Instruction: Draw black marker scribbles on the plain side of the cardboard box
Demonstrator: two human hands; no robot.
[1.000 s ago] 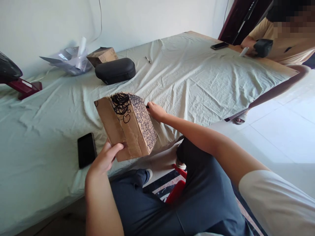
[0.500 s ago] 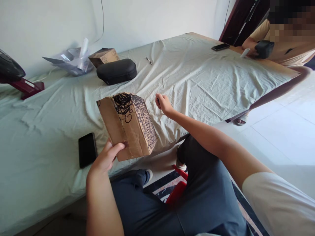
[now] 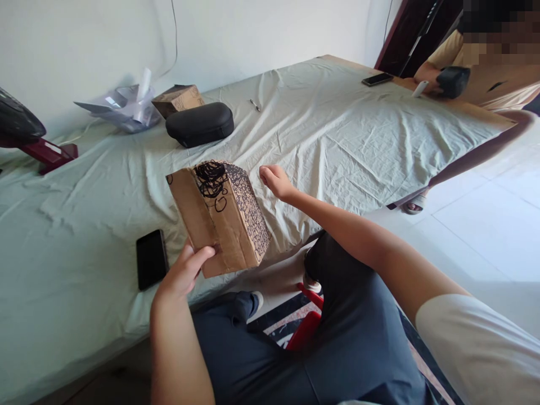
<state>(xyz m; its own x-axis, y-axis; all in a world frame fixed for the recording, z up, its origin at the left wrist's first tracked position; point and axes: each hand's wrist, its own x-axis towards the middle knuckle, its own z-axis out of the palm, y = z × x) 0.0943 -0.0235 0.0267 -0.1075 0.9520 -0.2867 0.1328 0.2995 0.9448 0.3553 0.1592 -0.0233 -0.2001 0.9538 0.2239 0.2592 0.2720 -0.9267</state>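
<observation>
My left hand (image 3: 192,264) grips the near lower edge of a brown cardboard box (image 3: 232,242), thumb on top and the other fingers mostly out of sight underneath. The box is tilted at the table's front edge. Dense black scribbles cover its right side, and a dark scrawl with a few loops marks its upper face. Just right of the box, apart from it, my right hand (image 3: 276,181) is closed in a fist; whatever the fingers hold, if anything, is hidden. A black phone (image 3: 152,260) lies on the cloth beside my left wrist.
On the cloth-covered table (image 3: 337,152) are a black zip case (image 3: 200,125), another cardboard box (image 3: 179,100), a clear plastic bag (image 3: 130,107) and a pen (image 3: 255,105). A dark red stand (image 3: 54,154) is at left. Another person (image 3: 485,84) sits at the far right near a second phone (image 3: 377,80).
My right hand has shifted slightly left, closer to the box, and turned a little, still closed. The left hand and the box have stayed nearly in place.
</observation>
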